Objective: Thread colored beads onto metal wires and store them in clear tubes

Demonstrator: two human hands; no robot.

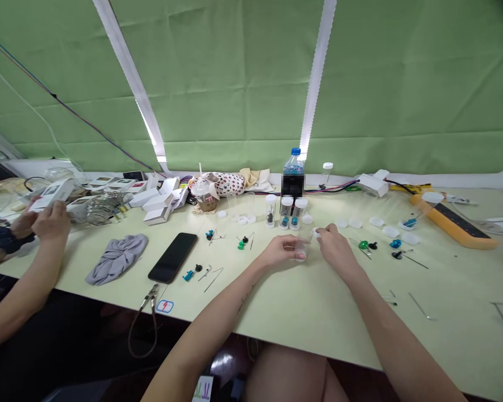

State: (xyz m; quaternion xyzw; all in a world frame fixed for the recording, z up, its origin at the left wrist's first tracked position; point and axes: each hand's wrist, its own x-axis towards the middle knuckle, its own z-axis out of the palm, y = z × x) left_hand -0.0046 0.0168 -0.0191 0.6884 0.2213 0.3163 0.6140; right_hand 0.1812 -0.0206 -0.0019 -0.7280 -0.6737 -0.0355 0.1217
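Grips with left hand (281, 251) a clear tube (304, 247) over the table (295, 307), presumably for steadiness, pinches a white cap (317, 233) in right hand (333, 245) just beside it, and has a green part (363, 244) farther right, seemingly for easy reach.

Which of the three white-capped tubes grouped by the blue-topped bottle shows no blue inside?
The left tube, which looks dark inside; the middle tube and right tube both show blue near the bottom.

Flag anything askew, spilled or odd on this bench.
The cord loop hangs over the front edge of the table and could snag. White boxes lie heaped askew beyond the phone. No spill visible.
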